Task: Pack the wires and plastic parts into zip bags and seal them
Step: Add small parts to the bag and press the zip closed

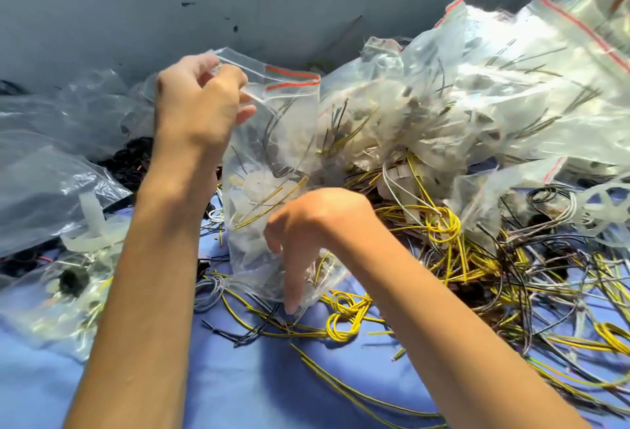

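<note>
A clear zip bag (pixel 272 142) with a red stripe at its mouth stands upright in the middle, holding wires and pale plastic parts. My left hand (pixel 197 101) pinches the bag's top left edge and holds it up. My right hand (pixel 306 227) is lower, fingers pointing down against the bag's bottom right corner; whether it grips the plastic is unclear. Loose yellow, black and grey wires (pixel 453 258) lie tangled on the blue cloth (pixel 238 377) to the right and below the bag.
A heap of filled zip bags (pixel 494 87) rises at the back right. More bags with wires and plastic parts (pixel 64 278) lie at the left. A grey wall (pixel 204 2) stands behind. A knotted yellow wire bundle (pixel 344 316) lies below my right hand.
</note>
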Tool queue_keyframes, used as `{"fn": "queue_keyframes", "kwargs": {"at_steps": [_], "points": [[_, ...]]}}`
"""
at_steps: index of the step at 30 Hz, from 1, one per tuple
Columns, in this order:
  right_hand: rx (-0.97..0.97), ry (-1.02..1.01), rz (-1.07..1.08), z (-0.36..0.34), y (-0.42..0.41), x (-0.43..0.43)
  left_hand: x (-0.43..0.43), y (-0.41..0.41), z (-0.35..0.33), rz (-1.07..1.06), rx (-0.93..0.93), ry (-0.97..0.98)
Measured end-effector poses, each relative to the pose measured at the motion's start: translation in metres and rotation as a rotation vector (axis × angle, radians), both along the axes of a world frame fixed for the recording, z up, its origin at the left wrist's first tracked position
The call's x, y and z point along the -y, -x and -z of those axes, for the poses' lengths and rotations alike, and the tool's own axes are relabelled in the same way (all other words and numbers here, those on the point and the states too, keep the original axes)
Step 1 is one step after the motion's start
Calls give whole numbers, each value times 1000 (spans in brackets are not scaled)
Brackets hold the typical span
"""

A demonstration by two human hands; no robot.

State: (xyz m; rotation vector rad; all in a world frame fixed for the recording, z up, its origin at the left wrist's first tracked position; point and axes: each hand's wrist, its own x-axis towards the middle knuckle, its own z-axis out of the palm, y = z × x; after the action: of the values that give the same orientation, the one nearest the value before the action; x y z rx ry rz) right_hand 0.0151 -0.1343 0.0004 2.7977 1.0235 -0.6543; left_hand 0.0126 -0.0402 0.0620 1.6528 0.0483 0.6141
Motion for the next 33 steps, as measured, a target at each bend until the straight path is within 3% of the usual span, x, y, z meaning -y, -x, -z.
{"fn": "queue_keyframes", "kwargs": {"at_steps": [5, 7, 15, 21, 26, 33], "points": [[87, 56, -128, 19, -6, -13, -3, 3, -1, -2, -13, -29], [114, -11, -140, 13, -9, -7, -3, 2, -1, -3, -18, -28], [228, -719, 106, -59, -7, 64, -8, 1, 0, -20, -36, -75], [317, -1019, 247, -65, -12, 85, -9, -3, 4, -25, -42, -158], [491, -1057, 282, -64, -21, 95, -9, -2, 8, -18, -22, -275], [449, -1189, 335, -69, -20, 92, -12, 5, 6, 123, -56, -473]]}}
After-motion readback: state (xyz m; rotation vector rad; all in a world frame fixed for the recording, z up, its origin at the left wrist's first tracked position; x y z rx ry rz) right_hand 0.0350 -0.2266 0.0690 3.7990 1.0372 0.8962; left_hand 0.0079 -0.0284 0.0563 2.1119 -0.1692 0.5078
